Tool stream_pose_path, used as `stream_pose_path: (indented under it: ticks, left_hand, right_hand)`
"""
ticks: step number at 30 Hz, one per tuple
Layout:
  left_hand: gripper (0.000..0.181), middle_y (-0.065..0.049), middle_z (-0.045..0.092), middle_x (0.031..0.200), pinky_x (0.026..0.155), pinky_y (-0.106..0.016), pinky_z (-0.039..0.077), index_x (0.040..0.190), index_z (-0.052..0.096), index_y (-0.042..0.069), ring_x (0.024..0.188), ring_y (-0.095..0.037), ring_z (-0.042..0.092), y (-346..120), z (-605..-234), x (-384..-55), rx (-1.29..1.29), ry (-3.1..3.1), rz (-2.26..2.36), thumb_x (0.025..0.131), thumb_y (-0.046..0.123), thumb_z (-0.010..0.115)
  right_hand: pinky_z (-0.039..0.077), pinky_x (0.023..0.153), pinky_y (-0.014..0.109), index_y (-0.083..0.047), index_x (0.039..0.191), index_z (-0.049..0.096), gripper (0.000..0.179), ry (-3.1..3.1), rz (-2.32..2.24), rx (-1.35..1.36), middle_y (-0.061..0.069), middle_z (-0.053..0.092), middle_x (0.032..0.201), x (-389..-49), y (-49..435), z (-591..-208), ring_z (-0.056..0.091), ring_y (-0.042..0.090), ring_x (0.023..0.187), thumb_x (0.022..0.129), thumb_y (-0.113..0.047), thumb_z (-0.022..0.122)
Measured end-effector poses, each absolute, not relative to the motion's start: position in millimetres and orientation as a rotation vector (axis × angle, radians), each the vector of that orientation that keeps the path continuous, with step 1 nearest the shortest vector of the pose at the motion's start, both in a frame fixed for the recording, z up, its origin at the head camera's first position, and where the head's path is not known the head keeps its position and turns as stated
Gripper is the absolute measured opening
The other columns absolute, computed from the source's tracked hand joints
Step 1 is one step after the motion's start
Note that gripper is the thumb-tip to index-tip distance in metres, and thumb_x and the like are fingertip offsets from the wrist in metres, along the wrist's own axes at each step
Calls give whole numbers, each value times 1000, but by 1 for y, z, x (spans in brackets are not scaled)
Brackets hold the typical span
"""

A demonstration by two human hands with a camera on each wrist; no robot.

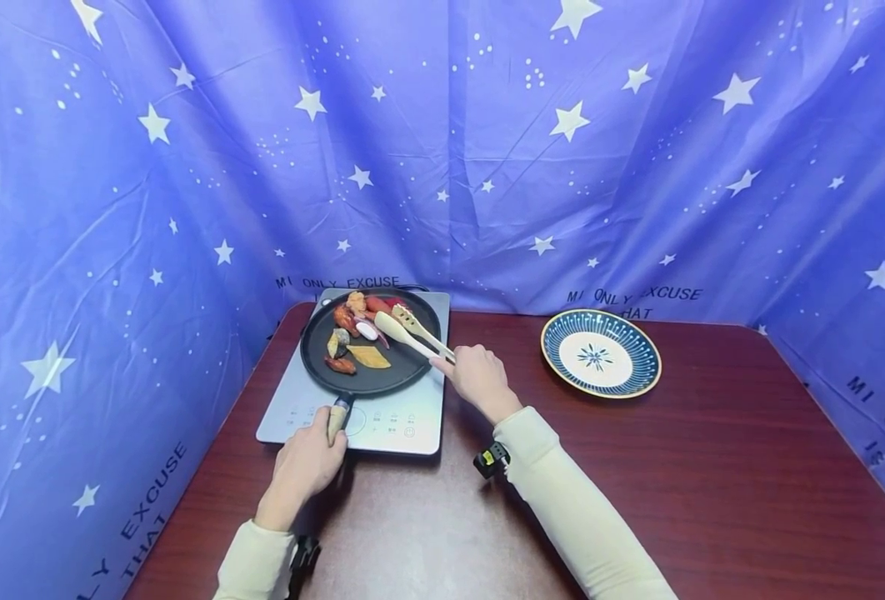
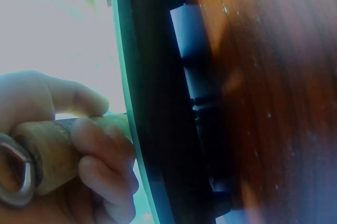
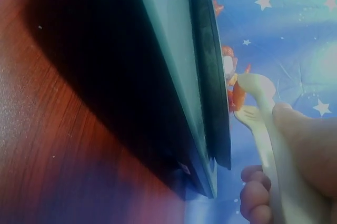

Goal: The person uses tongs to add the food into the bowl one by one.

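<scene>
My left hand (image 1: 309,457) grips the wooden handle (image 2: 50,153) of a flat black frying pan (image 1: 405,371), its fingers wrapped round it with a metal ring at the end. In my right hand (image 1: 480,379) is a pair of cream tongs (image 1: 420,335), held between thumb and fingers. The tongs' tips lie over the food at the pan's right middle. Reddish-brown meat pieces (image 1: 345,319), a yellow flat piece (image 1: 368,357), a purple-and-white onion-like piece (image 1: 367,331) and several other pieces sit in the pan. In the right wrist view, the tongs' two arms (image 3: 258,84) stand apart near an orange-red piece.
Under the pan is a white induction cooker (image 1: 285,417) with touch marks along its front. A blue-and-white patterned plate (image 1: 600,354) stands to the right on the dark red wooden table (image 1: 712,467). Blue star-printed curtains (image 1: 487,167) surround the table.
</scene>
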State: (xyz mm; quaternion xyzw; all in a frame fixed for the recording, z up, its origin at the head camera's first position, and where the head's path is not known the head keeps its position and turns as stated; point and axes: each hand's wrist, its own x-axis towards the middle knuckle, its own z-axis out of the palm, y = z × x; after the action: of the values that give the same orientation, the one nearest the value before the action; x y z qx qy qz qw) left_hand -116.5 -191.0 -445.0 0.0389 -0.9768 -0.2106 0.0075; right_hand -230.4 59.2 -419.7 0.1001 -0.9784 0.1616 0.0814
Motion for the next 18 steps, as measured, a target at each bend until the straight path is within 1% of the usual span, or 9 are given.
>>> stream_pose_path:
  ticks: [7,18]
  left_hand:
    - [42,-16,58,74,55,-46,42,124,46,6,64,-31,58,-191,-445,-116,118,-3053,-665,89,28,49]
    - [41,-15,57,71,53,-44,41,123,46,6,61,-30,57,-190,-444,-116,123,-3052,-671,89,27,49]
  right_hand:
    - [43,46,43,-11,58,51,53,-2852,446,318,9,50,54,-224,53,-417,58,30,51,87,-55,57]
    - [43,46,42,-10,60,51,53,-2843,395,314,10,49,55,-221,52,-417,58,30,51,87,-55,56]
